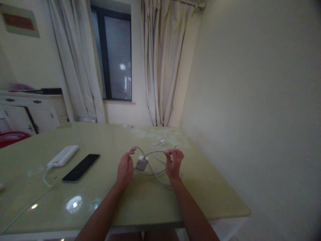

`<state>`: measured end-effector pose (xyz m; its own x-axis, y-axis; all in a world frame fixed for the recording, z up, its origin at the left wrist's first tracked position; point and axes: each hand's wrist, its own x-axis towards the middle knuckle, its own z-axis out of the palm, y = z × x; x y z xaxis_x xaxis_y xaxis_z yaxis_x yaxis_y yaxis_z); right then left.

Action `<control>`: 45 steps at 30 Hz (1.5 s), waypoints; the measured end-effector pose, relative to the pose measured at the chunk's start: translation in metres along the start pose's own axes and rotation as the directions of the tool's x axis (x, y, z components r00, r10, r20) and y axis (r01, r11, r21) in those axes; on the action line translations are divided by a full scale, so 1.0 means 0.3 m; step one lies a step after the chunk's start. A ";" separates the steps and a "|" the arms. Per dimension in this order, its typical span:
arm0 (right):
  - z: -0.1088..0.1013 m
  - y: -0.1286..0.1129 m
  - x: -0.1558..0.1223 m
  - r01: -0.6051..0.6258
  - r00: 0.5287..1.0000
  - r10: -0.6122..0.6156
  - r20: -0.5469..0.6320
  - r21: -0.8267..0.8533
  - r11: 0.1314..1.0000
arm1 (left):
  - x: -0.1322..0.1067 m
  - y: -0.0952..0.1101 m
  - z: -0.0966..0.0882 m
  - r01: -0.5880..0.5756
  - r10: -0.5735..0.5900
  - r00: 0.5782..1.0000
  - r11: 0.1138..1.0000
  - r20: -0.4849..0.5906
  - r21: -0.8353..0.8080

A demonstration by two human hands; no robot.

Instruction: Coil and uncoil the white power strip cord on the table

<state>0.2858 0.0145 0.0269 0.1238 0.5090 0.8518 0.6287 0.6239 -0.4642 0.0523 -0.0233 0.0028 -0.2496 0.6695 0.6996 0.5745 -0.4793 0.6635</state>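
Note:
A white charger block [142,163] with a long pale cable [160,180] lies in loose loops on the table, between my two hands. My right hand [174,164] pinches a stretch of the cable between thumb and fingertips, just above the tabletop. To the left of the block, my left hand [125,168] has its fingers curled at another loop of the cable and appears to hold it; the exact contact is partly hidden. Behind the loops lies a small white plug end [163,142].
The glossy pale green table [100,137] has a rounded front right corner near the wall. On the left lie a black-screened phone [81,168] and a white power bank [63,156] with its own white cable [27,207]. A white cabinet [42,112] stands far left.

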 end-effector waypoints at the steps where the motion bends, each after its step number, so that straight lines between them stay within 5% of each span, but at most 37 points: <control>1: -0.008 0.017 0.015 -0.075 0.993 0.080 -0.090 0.054 0.996 | 0.004 0.000 0.001 0.006 -0.006 1.000 1.000 0.000 -0.010; 6: -0.050 0.117 0.076 -0.344 0.804 0.449 -0.389 0.312 0.886 | 0.004 -0.010 0.010 0.102 -0.103 0.993 0.994 0.065 0.028; 11: -0.070 0.196 0.103 -0.365 0.646 0.651 -0.398 0.588 0.722 | -0.004 -0.056 0.014 0.208 -0.232 0.957 0.967 0.176 0.148; 15: -0.082 0.191 0.141 -0.337 0.639 0.696 -0.326 0.695 0.635 | -0.006 -0.066 0.011 0.149 -0.170 0.973 0.979 0.154 0.141; 18: -0.122 0.170 0.216 -0.248 0.645 0.649 -0.404 0.692 0.678 | -0.004 -0.050 -0.006 -0.023 0.018 0.999 0.985 0.032 0.172; 21: -0.191 0.146 0.322 -0.165 0.653 0.597 -0.467 0.681 0.714 | 0.000 -0.032 -0.045 -0.236 0.281 0.951 0.931 -0.133 0.279; 23: -0.243 0.126 0.393 -0.134 0.680 0.584 -0.443 0.708 0.693 | -0.003 -0.009 -0.079 -0.402 0.469 0.871 0.852 -0.148 0.335; 26: -0.314 0.092 0.479 -0.094 0.737 0.550 -0.393 0.747 0.659 | -0.031 0.075 -0.125 -0.668 0.692 0.721 0.678 0.040 0.306; 28: -0.351 0.071 0.521 -0.051 0.765 0.506 -0.399 0.745 0.665 | -0.069 0.170 -0.146 -0.821 0.795 0.568 0.528 0.214 0.217; 30: -0.381 0.053 0.555 0.001 0.772 0.463 -0.436 0.729 0.685 | -0.115 0.277 -0.160 -0.948 0.873 0.315 0.306 0.372 0.086; 32: -0.411 0.035 0.587 0.060 0.752 0.429 -0.500 0.701 0.711 | -0.160 0.369 -0.170 -0.985 0.859 0.142 0.173 0.492 -0.019; 35: -0.475 0.006 0.642 0.161 0.675 0.375 -0.636 0.622 0.766 | -0.211 0.425 -0.186 -0.990 0.790 0.048 0.119 0.611 -0.076; 37: -0.536 -0.014 0.685 0.221 0.614 0.306 -0.728 0.530 0.818 | -0.232 0.398 -0.202 -0.981 0.767 0.079 0.173 0.636 -0.087; 38: -0.572 -0.022 0.708 0.243 0.582 0.261 -0.770 0.471 0.848 | -0.237 0.369 -0.211 -0.968 0.761 0.141 0.240 0.633 -0.074; 40: -0.649 -0.034 0.754 0.254 0.519 0.159 -0.840 0.329 0.909 | -0.231 0.296 -0.226 -0.893 0.724 0.377 0.450 0.578 0.020; 42: -0.724 -0.038 0.798 0.206 0.476 0.059 -0.878 0.177 0.962 | -0.195 0.224 -0.226 -0.703 0.605 0.682 0.698 0.411 0.138; 43: -0.759 -0.039 0.820 0.160 0.467 0.021 -0.884 0.108 0.981 | -0.166 0.195 -0.215 -0.578 0.509 0.794 0.801 0.331 0.156; 45: -0.813 -0.041 0.865 0.072 0.467 -0.053 -0.883 -0.022 0.997 | -0.092 0.161 -0.167 -0.380 0.341 0.899 0.919 0.273 0.103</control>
<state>0.4974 -0.0058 0.3130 0.7019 -0.3192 0.6368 0.6529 0.6455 -0.3961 0.0478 -0.0932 0.0289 0.1844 0.5940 0.7830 0.7033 -0.6363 0.3170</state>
